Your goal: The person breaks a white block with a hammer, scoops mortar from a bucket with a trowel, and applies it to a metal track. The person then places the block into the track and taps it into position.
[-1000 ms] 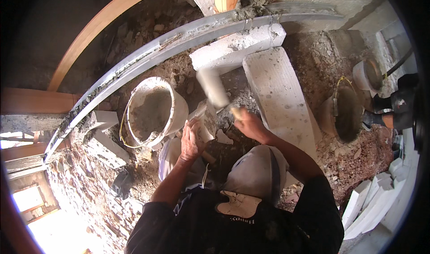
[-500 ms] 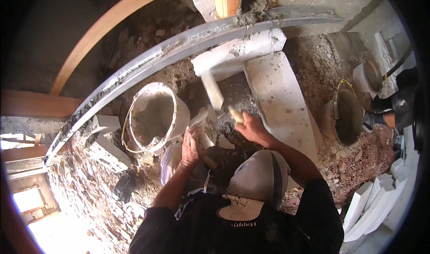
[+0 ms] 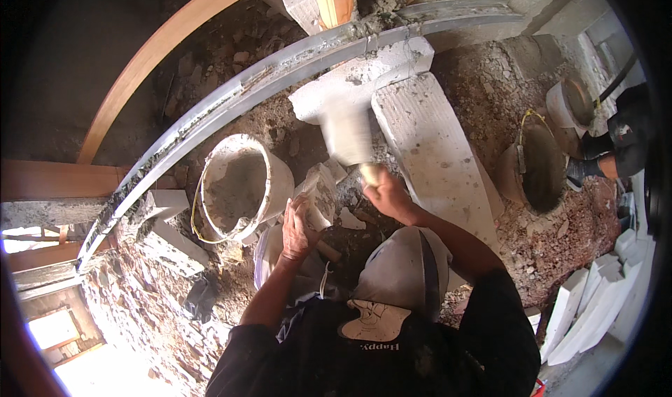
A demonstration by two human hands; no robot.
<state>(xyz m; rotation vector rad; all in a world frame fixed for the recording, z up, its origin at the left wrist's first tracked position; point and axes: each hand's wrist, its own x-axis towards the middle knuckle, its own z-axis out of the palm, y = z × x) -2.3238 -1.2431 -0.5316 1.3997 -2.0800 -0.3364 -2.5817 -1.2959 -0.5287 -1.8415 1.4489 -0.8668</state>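
Note:
My right hand (image 3: pixel 388 194) is closed around the short, pale handle of a trowel (image 3: pixel 350 134), whose broad blade is blurred by motion and points away from me. My left hand (image 3: pixel 297 230) presses with long, close-set fingers along the side of a broken white block (image 3: pixel 319 197), holding it tilted between my knees and the bucket; the thumb is hard to make out. The trowel blade is above and to the right of this piece, apart from it. Beyond the blade lies a white block (image 3: pixel 392 64), with a long white block (image 3: pixel 437 152) meeting it at the right.
A mortar-smeared bucket (image 3: pixel 283 176) stands to my left. Two more buckets, one larger (image 3: pixel 514 176) and one smaller (image 3: pixel 558 106), are at the right beside another person's leg (image 3: pixel 598 166). A metal rail (image 3: pixel 231 103) crosses behind. Rubble covers the floor; cut blocks (image 3: pixel 588 299) lie lower right.
The trowel has swung a little to the right and turned, so its blade now shows broad instead of narrow. My left hand stays against the broken block. The view has shifted slightly.

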